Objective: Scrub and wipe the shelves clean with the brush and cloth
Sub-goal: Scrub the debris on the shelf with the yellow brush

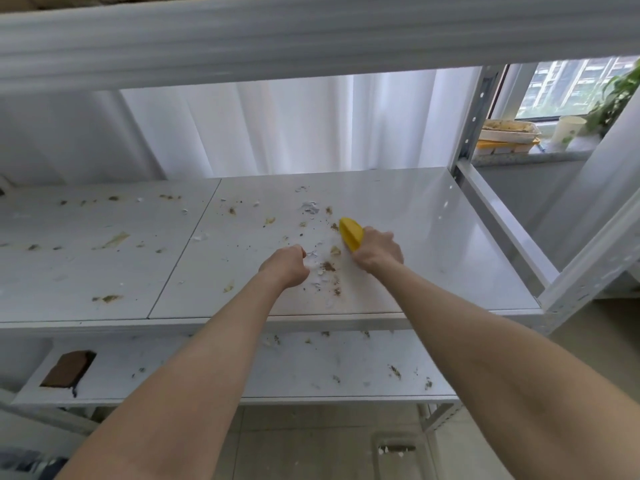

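Right hand [379, 251] fingers wrap the rear of a yellow hard-plastic scrubbing brush [350, 233], seemingly light, stiff and best gripped along its back, on the littered white metal shelf [433, 237]. Left hand [285, 263] is curled, its contents unclear.

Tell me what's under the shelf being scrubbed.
A lower shelf strewn with crumbs, a brown block at its left end. Its back is hidden beneath the scrubbed shelf; the forearms cover parts.
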Available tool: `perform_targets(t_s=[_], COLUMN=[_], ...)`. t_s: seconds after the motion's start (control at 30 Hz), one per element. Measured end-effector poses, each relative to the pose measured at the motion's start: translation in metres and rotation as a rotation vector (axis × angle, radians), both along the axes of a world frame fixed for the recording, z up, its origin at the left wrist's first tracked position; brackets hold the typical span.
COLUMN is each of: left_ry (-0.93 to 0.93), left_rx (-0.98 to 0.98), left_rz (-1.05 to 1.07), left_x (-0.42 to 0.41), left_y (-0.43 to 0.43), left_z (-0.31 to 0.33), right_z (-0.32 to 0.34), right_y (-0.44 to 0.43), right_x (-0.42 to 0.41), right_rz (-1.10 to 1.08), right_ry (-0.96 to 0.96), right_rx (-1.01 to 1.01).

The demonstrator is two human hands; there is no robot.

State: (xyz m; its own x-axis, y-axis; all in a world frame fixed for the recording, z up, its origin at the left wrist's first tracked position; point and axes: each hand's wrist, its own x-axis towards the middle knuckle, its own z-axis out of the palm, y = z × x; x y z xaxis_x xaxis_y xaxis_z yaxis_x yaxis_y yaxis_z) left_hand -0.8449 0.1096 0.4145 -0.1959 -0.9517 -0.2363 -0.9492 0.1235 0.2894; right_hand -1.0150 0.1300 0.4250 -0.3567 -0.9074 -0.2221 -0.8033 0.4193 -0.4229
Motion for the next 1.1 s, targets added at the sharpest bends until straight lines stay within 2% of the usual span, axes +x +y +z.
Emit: perform_targets(t_s=[0.17,0.27,0.4,0.53,0.7,0.83,0.97,1.1], left_ry=[0.006,-0.006,-0.014,-0.005,-0.02,-0.026,-0.009,0.004], left_rx=[0.016,0.029,0.038,0.026,0.031,0.049,0.038,-0.022], left_rz=[0.007,0.011,0.008,0.005,0.005,-0.005,-0.025,-0.001], left_x=[0.004,0.005,0.001,0.004,0.007,-0.004,-0.023,-0.024], left_y=[0.005,0.007,0.011,0.012,0.014,0.014,0.012,0.01], left_z=[-0.002,-0.005,-0.004,0.0,0.0,-0.001,0.004,0.002], right_z=[-0.008,-0.017,-0.02,-0.009,-0.009,-0.016,-0.014,-0.006], right_y=[0.014,0.02,0.023,0.023,0.03,0.03,0.019,0.007], right_x=[-0.028,0.001,0.037,0.011,-0.039,-0.019,0.0,-0.028], right_rz=[-0.191,-0.125,-0.023,-0.079,-0.253,-0.169,-0.039,-0.167], right_ry=[0.054,0.055,-0.043,-0.106,-0.014,-0.051,-0.19,-0.201], right_rx=[0.036,0.042,0.049,-0.011,-0.001,0.062,0.052,-0.05])
